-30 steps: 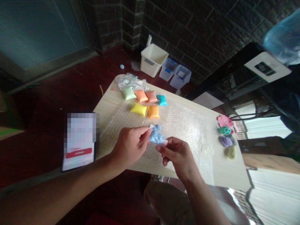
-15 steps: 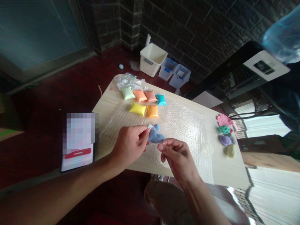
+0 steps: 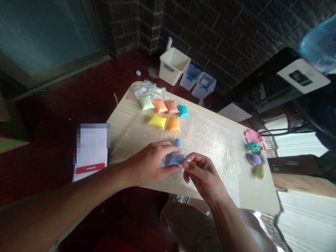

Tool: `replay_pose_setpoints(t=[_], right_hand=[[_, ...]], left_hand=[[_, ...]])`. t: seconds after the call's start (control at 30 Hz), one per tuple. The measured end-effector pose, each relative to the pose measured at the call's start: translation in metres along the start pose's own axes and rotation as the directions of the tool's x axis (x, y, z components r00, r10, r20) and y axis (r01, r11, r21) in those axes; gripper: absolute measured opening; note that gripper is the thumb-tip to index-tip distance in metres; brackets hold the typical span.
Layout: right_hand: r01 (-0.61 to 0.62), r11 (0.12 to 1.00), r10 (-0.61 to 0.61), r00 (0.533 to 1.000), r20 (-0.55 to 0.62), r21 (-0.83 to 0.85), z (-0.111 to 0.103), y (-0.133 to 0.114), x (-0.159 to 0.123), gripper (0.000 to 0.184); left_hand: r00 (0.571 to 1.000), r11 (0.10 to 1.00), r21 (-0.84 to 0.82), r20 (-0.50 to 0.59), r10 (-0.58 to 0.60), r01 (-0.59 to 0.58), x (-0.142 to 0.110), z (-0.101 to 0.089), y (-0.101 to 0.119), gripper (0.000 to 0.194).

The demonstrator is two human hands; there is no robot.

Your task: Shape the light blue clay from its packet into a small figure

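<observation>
A small clear bag of blue modelling clay (image 3: 173, 159) is held between my two hands above the table. My left hand (image 3: 154, 161) curls round it, thumb below and fingers above. The bag's right end is pinched between the thumb and fingertips of my right hand (image 3: 198, 169). Just beyond my left fingers lies a blue clay ball (image 3: 177, 142) on the bubble wrap (image 3: 210, 140). Farther back sit filled packets: yellow (image 3: 157, 120), orange (image 3: 174, 124), pale green (image 3: 146, 103), two peach ones (image 3: 159, 105) and a teal one (image 3: 183, 111).
Crumpled clear bags (image 3: 149, 90) lie at the table's far left corner. Pink (image 3: 253, 136), green (image 3: 252, 146), purple (image 3: 253, 158) and yellowish (image 3: 258, 171) clay pieces line the right end. A phone-like screen (image 3: 90, 154) stands at left. A white bin (image 3: 172, 71) and clear boxes (image 3: 203, 85) are on the floor.
My left hand has shifted from pinching the bag's upper left corner to wrapping round its body. My right hand keeps its pinch on the right end. The blue ball now shows more fully.
</observation>
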State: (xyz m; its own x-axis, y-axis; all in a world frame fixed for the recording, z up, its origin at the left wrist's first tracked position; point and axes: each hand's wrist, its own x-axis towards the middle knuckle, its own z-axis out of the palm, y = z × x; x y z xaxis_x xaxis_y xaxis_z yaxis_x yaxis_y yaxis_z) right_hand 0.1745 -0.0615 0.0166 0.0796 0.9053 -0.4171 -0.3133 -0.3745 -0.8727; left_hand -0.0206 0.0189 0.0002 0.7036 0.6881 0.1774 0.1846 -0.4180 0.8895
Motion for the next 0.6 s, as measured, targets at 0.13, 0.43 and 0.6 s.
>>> replay_pose_setpoints(t=[0.13, 0.43, 0.6], right_hand=[[0.058, 0.998, -0.059, 0.996, -0.068, -0.011, 0.001, 0.005, 0.003, 0.02], [-0.023, 0.998, 0.016, 0.994, -0.109, -0.067, 0.005, 0.007, 0.002, 0.031], [-0.088, 0.987, 0.095, 0.995, -0.043, 0.134, 0.003, 0.003, 0.0, 0.028]], left_hand=[[0.997, 0.999, 0.04, -0.071, -0.012, 0.015, 0.001, 0.008, -0.003, 0.035], [0.973, 0.994, -0.091, -0.215, -0.079, 0.06, 0.002, 0.019, 0.007, 0.036], [0.961, 0.963, -0.245, -0.22, -0.165, 0.109, 0.001, 0.021, 0.007, 0.055]])
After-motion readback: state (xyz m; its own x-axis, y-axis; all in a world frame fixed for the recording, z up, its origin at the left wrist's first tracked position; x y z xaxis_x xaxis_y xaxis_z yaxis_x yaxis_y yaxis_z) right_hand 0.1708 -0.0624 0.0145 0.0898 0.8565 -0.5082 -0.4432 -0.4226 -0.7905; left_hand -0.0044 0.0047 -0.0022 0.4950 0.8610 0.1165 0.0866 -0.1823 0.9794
